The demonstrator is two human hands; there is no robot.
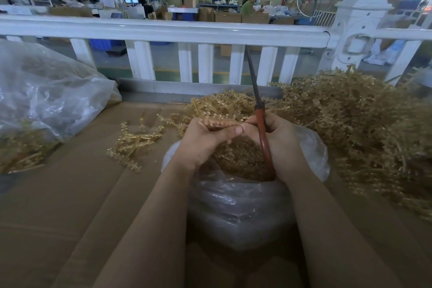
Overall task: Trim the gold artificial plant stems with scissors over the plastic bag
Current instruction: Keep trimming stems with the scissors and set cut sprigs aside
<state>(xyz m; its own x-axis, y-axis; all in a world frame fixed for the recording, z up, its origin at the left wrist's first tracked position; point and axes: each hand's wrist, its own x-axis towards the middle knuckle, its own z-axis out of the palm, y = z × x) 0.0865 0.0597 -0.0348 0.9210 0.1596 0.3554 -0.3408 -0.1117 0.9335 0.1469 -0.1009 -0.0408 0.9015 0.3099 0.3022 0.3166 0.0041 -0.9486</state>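
Brown cardboard tabletop [70,206] fills the lower view, white railing [163,30] running along its far edge. Big heap of gold stems [350,124] covers the far right side of the tabletop, reaching the right edge. Large clear bag [46,96] of gold pieces slumps at the far left corner. Open plastic bag [238,206] stands at the near middle, mouth up, with gold trimmings [240,159] inside. Small loose bunch of stems [133,142] lies left of that bag, toward the tabletop's middle.

Both hands meet directly above the bag mouth. Left hand [205,140] has fingers curled, thumb and fingertips pinching a short gold stem piece [217,124] held roughly level. Right hand [278,142] wraps the red handle of the scissors [260,121], fingers curled round it, its fingertips also touching the stem piece where it meets the left thumb. Scissors stand nearly upright, dark blades together, tip pointing up toward the railing, handle end dipping down into the bag mouth.
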